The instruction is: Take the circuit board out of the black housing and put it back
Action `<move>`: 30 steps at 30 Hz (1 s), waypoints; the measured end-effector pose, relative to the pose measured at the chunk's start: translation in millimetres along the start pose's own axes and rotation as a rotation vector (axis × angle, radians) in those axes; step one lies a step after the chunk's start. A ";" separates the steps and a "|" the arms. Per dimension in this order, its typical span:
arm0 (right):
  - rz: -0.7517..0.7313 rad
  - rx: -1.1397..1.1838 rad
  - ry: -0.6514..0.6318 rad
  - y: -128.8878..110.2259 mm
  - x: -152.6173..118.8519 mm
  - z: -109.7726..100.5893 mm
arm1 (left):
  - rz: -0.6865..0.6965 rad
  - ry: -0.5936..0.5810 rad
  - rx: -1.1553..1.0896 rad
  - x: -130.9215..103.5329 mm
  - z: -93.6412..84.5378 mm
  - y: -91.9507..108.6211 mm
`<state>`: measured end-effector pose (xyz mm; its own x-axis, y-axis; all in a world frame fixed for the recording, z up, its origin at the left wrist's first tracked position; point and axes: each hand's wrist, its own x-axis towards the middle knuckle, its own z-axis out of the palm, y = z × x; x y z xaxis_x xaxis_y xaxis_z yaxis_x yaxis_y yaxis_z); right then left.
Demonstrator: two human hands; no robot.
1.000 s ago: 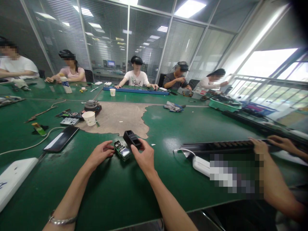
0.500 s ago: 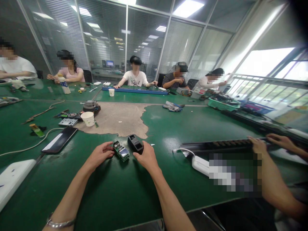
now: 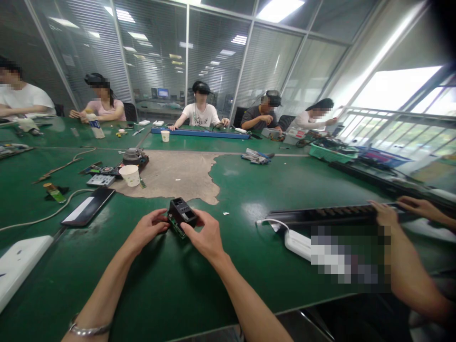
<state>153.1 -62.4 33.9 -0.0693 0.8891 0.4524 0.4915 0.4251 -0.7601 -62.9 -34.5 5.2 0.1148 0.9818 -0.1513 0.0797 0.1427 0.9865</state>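
Note:
A black plastic casing [image 3: 183, 212] with rectangular openings is over a green circuit board [image 3: 176, 227], whose lower left edge shows beneath it. My right hand [image 3: 206, 234] grips the casing from the right, its thumb on the near side. My left hand [image 3: 151, 229] has its fingertips closed around the left end of the circuit board. Whether casing and board are fully joined cannot be made out. Both hands are just above the green table [image 3: 178, 294].
Left are a phone [image 3: 88, 207], a white power strip [image 3: 21, 266] and a paper cup [image 3: 130, 175]. At right, another person's hands [image 3: 386, 216] touch a long black part [image 3: 320, 214] beside a white device [image 3: 298, 244]. Several people sit across the table.
My right hand has moved left with the black casing, which now covers most of the circuit board. My left hand has stayed in place with the board.

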 end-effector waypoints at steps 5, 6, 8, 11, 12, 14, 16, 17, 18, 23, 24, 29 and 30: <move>-0.050 -0.083 -0.010 -1.1 -5.5 6.6 | 0.026 -0.018 0.017 -2.2 1.9 4.1; -0.058 -0.098 -0.014 -0.8 -6.1 7.7 | 0.025 -0.025 0.016 -2.6 2.2 5.0; -0.074 -0.127 -0.022 0.0 -7.5 9.8 | 0.008 -0.025 0.007 -2.8 2.3 6.3; -0.088 -0.168 -0.021 2.6 -9.8 12.3 | -0.020 0.033 -0.005 -1.9 1.0 5.8; -0.086 -0.182 -0.025 4.0 -10.7 12.9 | -0.022 0.055 -0.006 -1.3 0.2 5.0; -0.074 -0.214 -0.068 7.4 -12.3 13.4 | -0.018 0.079 -0.008 -0.1 -1.4 3.1; -0.052 -0.246 -0.133 10.5 -13.5 13.3 | -0.021 0.086 -0.003 1.0 -2.4 1.3; -0.038 -0.257 -0.152 11.7 -14.0 13.1 | -0.023 0.086 0.002 1.5 -2.7 0.6; -0.025 -0.263 -0.155 12.5 -14.2 12.9 | -0.025 0.086 0.008 2.0 -2.8 0.1; -0.005 -0.244 -0.112 13.9 -15.1 13.2 | -0.027 0.075 0.012 3.8 -3.2 -1.4; -0.005 -0.241 -0.112 14.1 -15.5 13.6 | -0.029 0.074 0.011 4.0 -3.3 -1.6; -0.012 -0.209 -0.100 11.1 -16.6 15.5 | -0.023 0.073 0.009 3.4 -4.6 -1.9; -0.018 -0.195 -0.091 9.1 -15.9 15.2 | -0.023 0.071 0.004 3.2 -4.9 -1.9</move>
<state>145.5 -70.1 12.7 -0.1533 0.8969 0.4148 0.6473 0.4083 -0.6436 -67.5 -31.0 3.2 0.0420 0.9847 -0.1693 0.0855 0.1653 0.9825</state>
